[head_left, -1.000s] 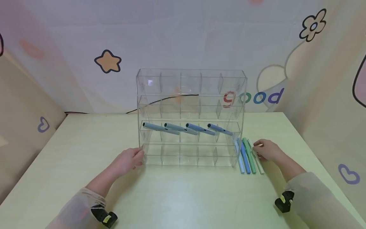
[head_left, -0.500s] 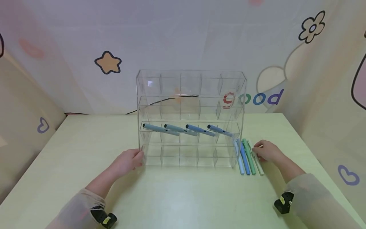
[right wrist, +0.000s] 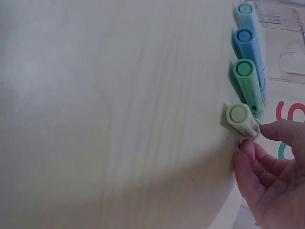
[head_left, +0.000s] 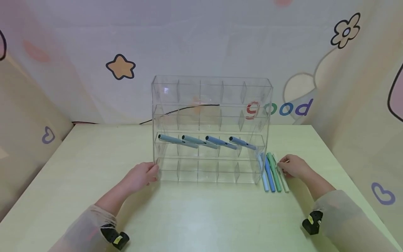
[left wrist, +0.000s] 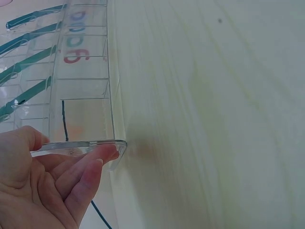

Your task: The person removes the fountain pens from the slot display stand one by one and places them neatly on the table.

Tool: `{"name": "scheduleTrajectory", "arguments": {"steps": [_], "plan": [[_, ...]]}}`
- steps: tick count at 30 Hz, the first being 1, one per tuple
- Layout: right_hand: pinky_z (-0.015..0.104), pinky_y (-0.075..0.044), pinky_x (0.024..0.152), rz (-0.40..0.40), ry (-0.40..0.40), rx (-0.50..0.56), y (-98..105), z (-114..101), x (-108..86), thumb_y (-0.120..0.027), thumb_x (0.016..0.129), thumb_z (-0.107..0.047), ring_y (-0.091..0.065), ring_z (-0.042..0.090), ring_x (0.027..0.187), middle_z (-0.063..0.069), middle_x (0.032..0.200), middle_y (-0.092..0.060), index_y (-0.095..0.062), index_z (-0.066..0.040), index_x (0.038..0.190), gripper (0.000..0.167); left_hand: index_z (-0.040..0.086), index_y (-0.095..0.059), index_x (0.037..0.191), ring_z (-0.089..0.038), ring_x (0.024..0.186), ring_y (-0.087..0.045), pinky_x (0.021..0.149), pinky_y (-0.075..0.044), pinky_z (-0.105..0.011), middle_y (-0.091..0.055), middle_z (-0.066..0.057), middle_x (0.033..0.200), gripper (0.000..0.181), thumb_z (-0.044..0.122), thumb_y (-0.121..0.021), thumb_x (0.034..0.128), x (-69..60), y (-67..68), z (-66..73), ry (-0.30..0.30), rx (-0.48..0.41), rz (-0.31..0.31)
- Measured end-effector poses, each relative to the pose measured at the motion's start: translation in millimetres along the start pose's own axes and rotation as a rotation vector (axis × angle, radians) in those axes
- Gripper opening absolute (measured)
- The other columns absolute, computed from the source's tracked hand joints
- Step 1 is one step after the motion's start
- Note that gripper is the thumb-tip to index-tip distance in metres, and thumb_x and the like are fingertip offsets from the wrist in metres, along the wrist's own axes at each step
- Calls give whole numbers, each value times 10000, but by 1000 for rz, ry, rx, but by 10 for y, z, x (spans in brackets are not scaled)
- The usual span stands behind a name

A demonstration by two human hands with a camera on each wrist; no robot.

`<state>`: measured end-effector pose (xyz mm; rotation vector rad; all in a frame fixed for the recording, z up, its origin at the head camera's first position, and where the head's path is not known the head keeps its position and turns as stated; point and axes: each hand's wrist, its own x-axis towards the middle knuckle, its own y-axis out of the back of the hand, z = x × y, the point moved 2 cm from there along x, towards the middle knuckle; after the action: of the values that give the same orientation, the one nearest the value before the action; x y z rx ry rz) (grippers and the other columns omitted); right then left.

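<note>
A clear acrylic rack with rows of compartments stands upright on the table. Several blue and teal pens, among them the leftmost pen, lie tilted in its third row from the top. My left hand grips the rack's left side panel, thumb on one face and fingers on the other. Right of the rack, my right hand pinches a pale green pen between thumb and fingers; the pen still lies on the table. Beside it lie a green pen, a blue pen and a light blue pen.
A pale wood-grain table extends in front of the rack and to both sides. Behind the rack hangs a printed cloth with a star, a flower and lettering. Each sleeve carries a small black wrist camera.
The near end of the pale green pen has shifted slightly left, towards the green pen. Both hands have stayed almost in place.
</note>
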<state>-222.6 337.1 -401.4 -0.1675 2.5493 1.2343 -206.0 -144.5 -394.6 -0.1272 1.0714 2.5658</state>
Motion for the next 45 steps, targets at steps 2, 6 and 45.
{"name": "scheduleTrajectory", "arguments": {"steps": [2, 6, 45], "plan": [[316, -509, 628, -9, 0, -4, 1, -3, -4, -473, 935, -127, -558, 204, 762, 181, 878, -550, -479, 131, 1061, 287, -58, -499, 1265, -272, 894, -660, 670, -484, -357, -565, -263, 1202, 438, 241, -341, 986, 5, -2, 2, 5, 2, -4], [313, -511, 626, -19, 5, -26, 20, -16, -1, -483, 932, -134, -561, 200, 764, 180, 881, -551, -489, 128, 1051, 288, -65, -473, 1293, -261, 875, -660, 641, -467, -338, -579, -257, 1183, 443, 231, -344, 988, 8, -5, 6, 14, 0, -11], [495, -436, 826, 242, 238, -55, 169, -153, -242, -459, 981, -246, -516, 410, 1008, 283, 1107, -553, -498, 100, 1191, 407, -88, -427, 1320, -290, 919, -657, 730, -507, -403, -528, -281, 1239, 467, 236, -334, 997, 27, 2, -18, 0, 12, -24]]}}
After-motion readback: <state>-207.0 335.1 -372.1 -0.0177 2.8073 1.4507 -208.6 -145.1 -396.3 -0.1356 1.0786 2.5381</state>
